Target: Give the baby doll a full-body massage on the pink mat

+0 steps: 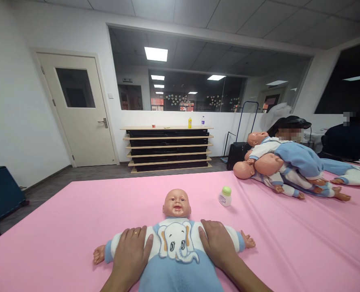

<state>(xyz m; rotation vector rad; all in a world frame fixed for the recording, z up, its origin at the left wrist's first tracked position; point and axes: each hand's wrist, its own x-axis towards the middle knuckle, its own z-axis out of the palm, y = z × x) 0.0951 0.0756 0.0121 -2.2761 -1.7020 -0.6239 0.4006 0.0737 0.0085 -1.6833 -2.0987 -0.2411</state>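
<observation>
A baby doll (180, 267) lies on its back, head away from me, its arms stretched out to both sides. It wears a blue and white outfit with an elephant on the chest. My left hand (132, 251) is closed over the doll's sleeve on the left, thumb beside the chest. On the opposite sleeve, my right hand (218, 241) is closed in the same way, its fingertips near the shoulder. Both doll hands stick out past mine. Beyond my right hand stands a small white bottle with a green cap (225, 196). The doll's legs are out of view.
A pink-covered table (46, 227) bears the doll. Several similar dolls (289, 162) lie piled at the right. Behind them are a person with a dark cap (292, 126) and another in dark clothes (347, 138). A stacked shelf (167, 146) stands by the back wall.
</observation>
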